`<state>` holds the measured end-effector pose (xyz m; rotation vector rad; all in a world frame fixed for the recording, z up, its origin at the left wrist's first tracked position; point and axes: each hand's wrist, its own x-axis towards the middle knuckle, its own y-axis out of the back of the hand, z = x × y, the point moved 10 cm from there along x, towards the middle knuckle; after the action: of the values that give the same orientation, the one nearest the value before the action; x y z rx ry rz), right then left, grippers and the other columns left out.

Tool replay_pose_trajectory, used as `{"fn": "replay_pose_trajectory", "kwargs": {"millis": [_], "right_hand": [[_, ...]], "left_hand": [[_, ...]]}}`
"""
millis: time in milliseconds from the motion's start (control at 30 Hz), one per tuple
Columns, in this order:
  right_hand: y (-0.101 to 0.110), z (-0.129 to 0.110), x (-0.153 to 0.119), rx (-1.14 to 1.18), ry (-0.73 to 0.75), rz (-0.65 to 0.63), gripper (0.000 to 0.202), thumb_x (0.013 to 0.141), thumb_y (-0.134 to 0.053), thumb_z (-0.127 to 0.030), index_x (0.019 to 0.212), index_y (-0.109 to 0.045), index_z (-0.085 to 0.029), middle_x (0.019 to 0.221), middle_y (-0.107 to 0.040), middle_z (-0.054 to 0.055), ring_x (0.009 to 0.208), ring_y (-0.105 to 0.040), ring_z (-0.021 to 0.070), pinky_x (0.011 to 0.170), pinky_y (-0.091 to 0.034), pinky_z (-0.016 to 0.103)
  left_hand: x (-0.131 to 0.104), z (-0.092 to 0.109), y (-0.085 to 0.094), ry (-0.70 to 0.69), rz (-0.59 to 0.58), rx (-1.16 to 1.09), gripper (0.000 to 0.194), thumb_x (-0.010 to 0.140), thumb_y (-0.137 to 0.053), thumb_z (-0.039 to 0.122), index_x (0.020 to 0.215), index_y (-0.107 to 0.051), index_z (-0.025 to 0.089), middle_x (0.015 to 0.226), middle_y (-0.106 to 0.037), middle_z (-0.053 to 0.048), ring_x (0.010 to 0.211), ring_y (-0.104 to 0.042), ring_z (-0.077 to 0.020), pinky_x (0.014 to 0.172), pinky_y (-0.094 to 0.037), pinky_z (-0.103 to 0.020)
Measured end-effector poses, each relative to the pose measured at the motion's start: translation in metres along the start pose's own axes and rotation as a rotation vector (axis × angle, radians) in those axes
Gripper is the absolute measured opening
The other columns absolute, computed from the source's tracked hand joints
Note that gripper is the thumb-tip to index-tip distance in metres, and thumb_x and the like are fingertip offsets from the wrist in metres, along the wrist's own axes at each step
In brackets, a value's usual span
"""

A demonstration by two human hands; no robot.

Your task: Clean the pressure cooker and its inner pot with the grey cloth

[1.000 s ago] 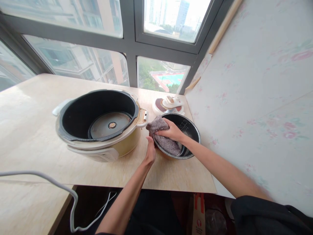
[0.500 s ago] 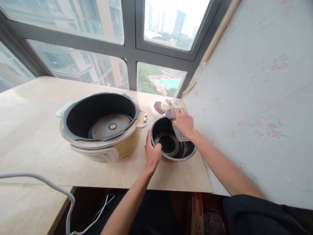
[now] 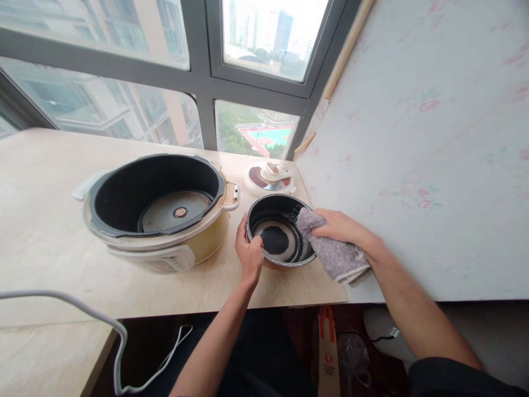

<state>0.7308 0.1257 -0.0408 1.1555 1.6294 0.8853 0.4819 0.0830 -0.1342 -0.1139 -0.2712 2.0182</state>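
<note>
A round black inner pot (image 3: 275, 240) rests on the wooden table. My left hand (image 3: 249, 251) grips its left rim, thumb over the edge and fingers outside. At the pot's right rim, my right hand (image 3: 336, 226) is closed on a grey cloth (image 3: 341, 258), which hangs down over the outside of the pot. To the left stands a large cooker body (image 3: 210, 241) with its top uncovered and a black interior. Behind the pot lies a white and brown lid (image 3: 270, 177).
The pot sits near the front edge of the table (image 3: 165, 300). A floral wall (image 3: 421, 165) borders the right side, with windows behind. A grey cable (image 3: 82, 309) curves at the lower left. Below stands a paper bag (image 3: 328, 353).
My right hand and the cloth have moved from inside the pot out to its right rim. The lid behind shows more fully. The view has shifted slightly right.
</note>
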Motion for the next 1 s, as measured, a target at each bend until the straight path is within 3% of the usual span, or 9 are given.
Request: {"fn": "replay_pose_trajectory", "kwargs": {"millis": [67, 233, 400, 533, 667, 800, 1000], "right_hand": [[-0.011, -0.010, -0.014, 0.078, 0.048, -0.067, 0.022, 0.071, -0.066, -0.026, 0.093, -0.067, -0.024, 0.093, -0.073, 0.001, 0.086, -0.066, 0.0230, 0.071, -0.044, 0.028], [-0.031, -0.040, -0.028, 0.137, 0.126, -0.092, 0.018, 0.071, -0.067, -0.026, 0.089, -0.065, -0.023, 0.087, -0.071, -0.001, 0.082, -0.064, 0.0214, 0.069, -0.043, 0.028], [-0.060, -0.075, -0.014, 0.329, 0.176, -0.153, 0.025, 0.071, -0.072, -0.032, 0.093, -0.069, -0.020, 0.094, -0.072, 0.002, 0.086, -0.065, 0.0231, 0.073, -0.045, 0.029], [-0.079, -0.102, 0.004, 0.598, 0.238, -0.167, 0.030, 0.075, -0.070, -0.034, 0.100, -0.070, -0.016, 0.099, -0.073, 0.005, 0.089, -0.065, 0.0230, 0.077, -0.048, 0.031], [-0.088, -0.101, 0.023, 0.709, 0.197, -0.089, 0.030, 0.076, -0.074, -0.037, 0.097, -0.072, -0.015, 0.093, -0.073, 0.005, 0.086, -0.065, 0.0220, 0.078, -0.049, 0.031], [-0.098, -0.098, 0.034, 0.800, 0.239, -0.115, 0.031, 0.082, -0.072, -0.038, 0.103, -0.073, -0.015, 0.101, -0.075, 0.006, 0.093, -0.067, 0.0230, 0.085, -0.050, 0.032], [-0.130, -0.092, 0.050, 0.420, 0.186, -0.270, 0.030, 0.087, -0.071, -0.039, 0.103, -0.070, -0.014, 0.108, -0.075, 0.012, 0.103, -0.068, 0.0280, 0.088, -0.051, 0.034]], "left_hand": [[0.000, -0.001, -0.001, -0.003, -0.003, -0.002, 0.076, 0.064, -0.050, 0.006, 0.138, -0.061, 0.020, 0.146, -0.059, -0.005, 0.140, -0.051, -0.0253, 0.121, -0.038, -0.039], [0.000, -0.006, -0.004, -0.024, -0.008, -0.010, 0.068, 0.070, -0.054, 0.012, 0.138, -0.058, 0.020, 0.144, -0.059, -0.007, 0.139, -0.051, -0.0256, 0.121, -0.037, -0.038], [0.000, -0.009, -0.001, -0.042, 0.037, -0.019, 0.051, 0.076, -0.055, 0.018, 0.127, -0.059, 0.019, 0.132, -0.063, -0.010, 0.129, -0.057, -0.0242, 0.114, -0.042, -0.036], [0.003, -0.009, 0.000, -0.053, 0.041, -0.013, 0.030, 0.091, -0.048, 0.031, 0.114, -0.062, 0.019, 0.124, -0.066, -0.009, 0.122, -0.059, -0.0222, 0.111, -0.043, -0.036], [0.009, -0.008, 0.000, -0.077, 0.000, -0.030, 0.037, 0.097, -0.038, 0.039, 0.108, -0.065, 0.017, 0.113, -0.069, -0.009, 0.111, -0.063, -0.0233, 0.103, -0.047, -0.037], [0.008, -0.010, -0.001, -0.036, -0.042, -0.065, 0.031, 0.092, -0.048, 0.036, 0.108, -0.067, 0.018, 0.115, -0.070, -0.008, 0.113, -0.063, -0.0237, 0.105, -0.047, -0.037], [-0.005, -0.018, 0.010, 0.026, -0.015, -0.120, 0.037, 0.082, -0.059, 0.029, 0.117, -0.066, 0.019, 0.125, -0.069, -0.009, 0.120, -0.063, -0.0239, 0.109, -0.046, -0.038]]}}
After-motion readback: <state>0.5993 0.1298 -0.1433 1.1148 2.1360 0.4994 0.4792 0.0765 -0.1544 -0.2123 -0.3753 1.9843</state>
